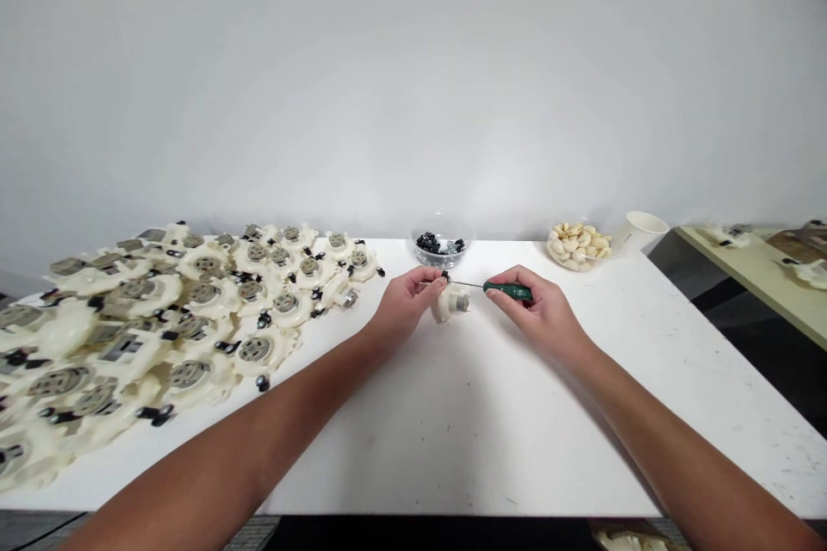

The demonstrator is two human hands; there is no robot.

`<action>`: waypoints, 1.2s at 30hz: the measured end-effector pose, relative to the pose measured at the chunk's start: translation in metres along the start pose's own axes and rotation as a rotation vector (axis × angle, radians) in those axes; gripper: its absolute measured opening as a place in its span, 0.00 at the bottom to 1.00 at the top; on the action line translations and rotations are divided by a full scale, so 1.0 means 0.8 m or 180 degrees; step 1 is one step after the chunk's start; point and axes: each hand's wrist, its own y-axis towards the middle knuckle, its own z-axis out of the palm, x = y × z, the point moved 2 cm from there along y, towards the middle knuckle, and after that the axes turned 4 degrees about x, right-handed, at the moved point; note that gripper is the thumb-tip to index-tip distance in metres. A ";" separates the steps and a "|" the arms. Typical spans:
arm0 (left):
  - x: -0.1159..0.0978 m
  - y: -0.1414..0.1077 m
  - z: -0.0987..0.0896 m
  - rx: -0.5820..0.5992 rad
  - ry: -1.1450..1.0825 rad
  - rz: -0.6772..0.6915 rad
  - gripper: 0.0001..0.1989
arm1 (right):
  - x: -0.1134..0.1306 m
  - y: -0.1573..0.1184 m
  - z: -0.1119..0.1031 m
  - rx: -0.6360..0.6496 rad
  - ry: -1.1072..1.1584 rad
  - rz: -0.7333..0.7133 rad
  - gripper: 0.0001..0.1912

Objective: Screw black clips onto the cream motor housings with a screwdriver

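At frame centre, the left hand (407, 300) pinches a cream motor housing (444, 305) by its black fitting (445, 275); the right hand (543, 310) clasps a green-handled screwdriver (507, 289), its near-level shaft (468, 284) pointing left toward that fitting.

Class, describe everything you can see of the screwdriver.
The screwdriver has a glossy, dark green handle that looks like plastic and a thin, straight, metal-looking shaft. It lies nearly level in the picture, over the white table, shaft pointing left. The right hand grips the handle. The shaft reaches the small black piece on the cream part in the left hand; its tip cannot be made out.
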 end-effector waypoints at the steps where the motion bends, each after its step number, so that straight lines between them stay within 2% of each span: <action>1: 0.000 -0.001 0.001 -0.0028 0.0017 0.0025 0.18 | 0.001 0.000 0.001 -0.0017 0.0076 0.0079 0.15; 7: -0.006 -0.006 0.001 -0.0284 0.0571 0.0305 0.14 | -0.002 0.002 0.006 -0.0023 0.0565 0.0434 0.18; 13: -0.020 -0.009 -0.001 -0.0351 0.1109 0.0723 0.10 | -0.017 0.004 0.018 0.0085 0.1531 0.0949 0.22; 17: -0.027 -0.010 0.001 -0.0350 0.1324 0.0983 0.09 | -0.017 0.003 0.023 0.0343 0.2200 0.1213 0.21; 20: -0.031 -0.010 0.001 -0.0373 0.1438 0.1205 0.08 | -0.017 0.003 0.024 0.0575 0.2422 0.1361 0.24; 22: -0.031 -0.008 0.000 -0.0336 0.1451 0.1168 0.08 | -0.018 0.004 0.023 0.0581 0.2238 0.1359 0.24; 24: -0.029 -0.006 -0.002 -0.0308 0.1387 0.0963 0.09 | -0.017 0.005 0.022 0.0405 0.1606 0.1106 0.21; 27: -0.024 -0.002 -0.006 -0.0272 0.1165 0.0652 0.11 | -0.009 0.004 0.018 0.0038 0.0274 0.0236 0.16; 30: -0.020 -0.002 -0.005 -0.0155 0.0936 0.0456 0.14 | -0.003 0.001 0.013 -0.0050 -0.0619 -0.0509 0.11; 33: -0.017 -0.005 0.000 0.0064 0.0751 0.0273 0.16 | -0.002 0.001 0.006 0.0071 -0.0988 -0.0834 0.10; 36: -0.017 -0.006 0.004 0.0169 0.0730 0.0291 0.17 | -0.005 0.003 0.001 0.0105 -0.1034 -0.0909 0.09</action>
